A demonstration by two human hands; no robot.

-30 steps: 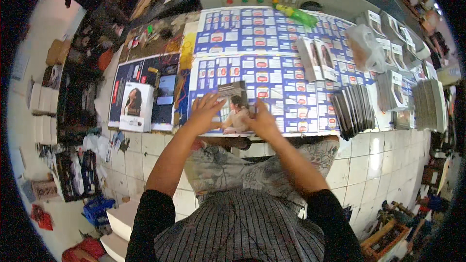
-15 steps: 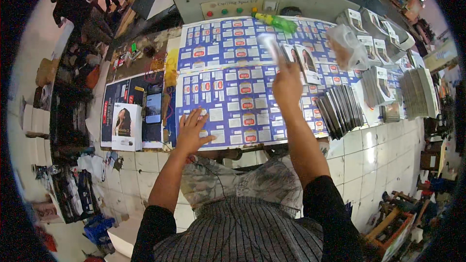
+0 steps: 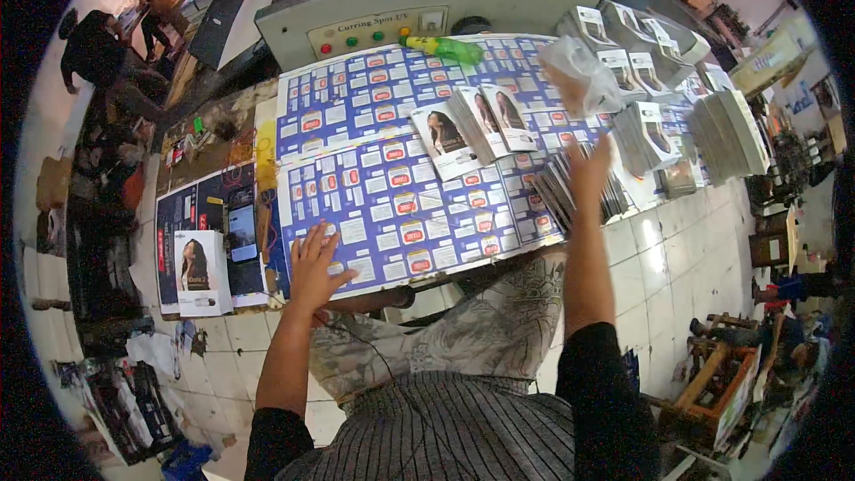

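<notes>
My left hand [image 3: 316, 269] lies flat, fingers spread, at the near left part of the blue printed sheets [image 3: 356, 187] covering the table. Out to the right, my right hand [image 3: 590, 180] is over a fanned row of thin dark-edged booklets [image 3: 557, 191]. Motion blurs its fingers, so whether it grips one is hidden. Left of that hand, a white leaflet [image 3: 443, 141] with a picture of a long-haired person lies on the sheets. Two small piles of similar leaflets [image 3: 506, 120] sit beside it, slightly farther right.
A green bottle [image 3: 445, 49] lies along the back, near a panel [image 3: 356, 31] with coloured buttons. A clear plastic bag [image 3: 579, 76] and stacks of printed cards [image 3: 646, 138] fill the right side. At left are a phone [image 3: 241, 230] and a white box [image 3: 198, 272]. Two people [image 3: 102, 58] are far left.
The leaflet my right hand was moving now lies on the sheets, left of the piles. My right hand has gone right and nearer, to the booklets. The whole view has shifted.
</notes>
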